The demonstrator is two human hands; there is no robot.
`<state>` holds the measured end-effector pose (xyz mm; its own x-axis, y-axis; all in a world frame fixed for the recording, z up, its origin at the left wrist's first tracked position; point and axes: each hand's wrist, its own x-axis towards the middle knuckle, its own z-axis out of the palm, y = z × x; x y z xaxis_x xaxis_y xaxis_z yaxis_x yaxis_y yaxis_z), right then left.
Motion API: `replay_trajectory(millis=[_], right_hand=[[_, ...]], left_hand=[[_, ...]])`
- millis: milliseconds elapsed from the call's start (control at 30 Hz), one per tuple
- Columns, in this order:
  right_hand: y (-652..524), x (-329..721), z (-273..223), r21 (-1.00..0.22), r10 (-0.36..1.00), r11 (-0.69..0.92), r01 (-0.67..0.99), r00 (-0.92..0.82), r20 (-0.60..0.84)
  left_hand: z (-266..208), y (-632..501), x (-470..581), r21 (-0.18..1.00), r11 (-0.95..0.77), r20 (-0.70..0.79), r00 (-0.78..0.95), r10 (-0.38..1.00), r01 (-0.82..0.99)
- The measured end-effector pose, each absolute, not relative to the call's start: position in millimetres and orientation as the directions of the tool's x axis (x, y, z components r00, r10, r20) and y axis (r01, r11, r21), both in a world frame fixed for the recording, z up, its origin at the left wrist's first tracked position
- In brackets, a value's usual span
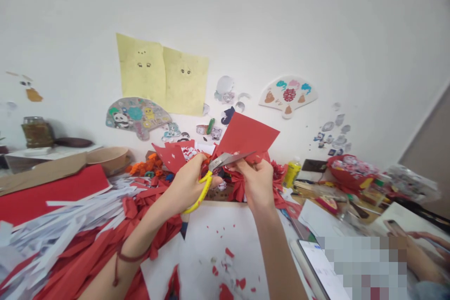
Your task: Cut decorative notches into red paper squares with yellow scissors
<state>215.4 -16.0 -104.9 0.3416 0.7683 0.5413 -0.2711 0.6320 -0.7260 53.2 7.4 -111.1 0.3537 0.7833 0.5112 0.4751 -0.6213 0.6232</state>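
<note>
My left hand grips a pair of scissors with yellow handles, a cord bracelet around its wrist. The metal blades point right, toward my right hand. Pinched in my right hand is a sheet of red paper, raised above the table with one corner upward. The blades lie across the lower edge of this paper, close to the right fingers; whether they are cutting into it I cannot tell. Below both hands, small red paper scraps lie on a white sheet.
White paper strips and red strips pile up at left. A yellow bottle and a filled red bowl stand right. A tablet-like screen lies front right. Another person's hand is beside a phone.
</note>
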Motion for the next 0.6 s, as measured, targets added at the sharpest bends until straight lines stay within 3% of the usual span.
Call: replay_trajectory(millis=[367, 600], right_hand=[[-20.1, 210.9, -103.4, -0.742, 0.794, 0.605, -0.290, 0.291, 0.534], [-20.9, 212.1, -102.6, -0.763, 0.786, 0.613, -0.206, 0.256, 0.562]], left_hand=[[-106.8, 5.8, 50.5, 0.614, -0.628, 0.534, 0.334, 0.776, 0.478], [-107.9, 7.7, 49.1, 0.589, -0.636, 0.557, 0.320, 0.766, 0.498]])
